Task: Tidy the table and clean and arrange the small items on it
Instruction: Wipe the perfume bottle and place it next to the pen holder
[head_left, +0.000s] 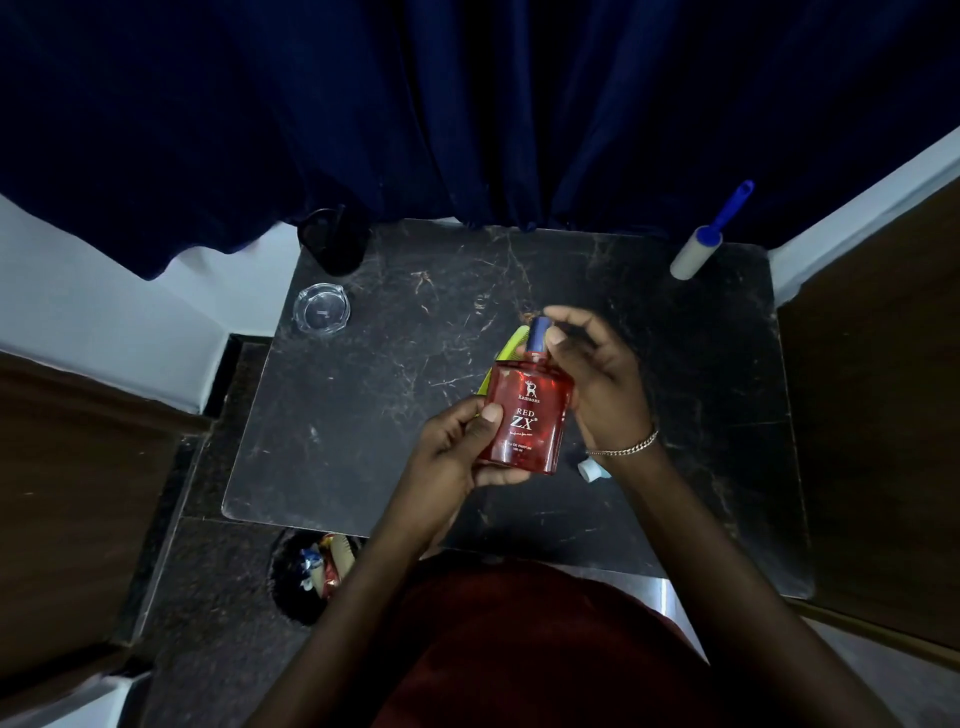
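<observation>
One red perfume bottle (527, 415) is held over the middle of the dark marbled worktop (389, 389), label up, its blue cap (537, 335) pointing to 12 o'clock. There are two hands, both on it. The left hand (457, 447) grips the lower left edge from 7 o'clock, thumb pressed on the front glass beside the label. The right hand (597, 379) comes in from 3 o'clock, with thumb and forefinger pinching the cap; one chain bracelet (628, 447) sits on that wrist.

One green comb (511, 345) lies under the bottle and shows only at its upper left. One small white and blue item (589, 470) peeks out below the right wrist, too hidden to tell what it is.

Elsewhere on the worktop there is one clear glass ashtray (321, 310) at 10 o'clock, one black cup (332, 241) at the 11 o'clock corner just behind it, and one lint roller (698, 249) with a blue handle at 1 o'clock, leaning against the dark blue curtain (467, 104).

On the floor at 7 o'clock, one black bin (291, 587) holds crumpled wrappers.
</observation>
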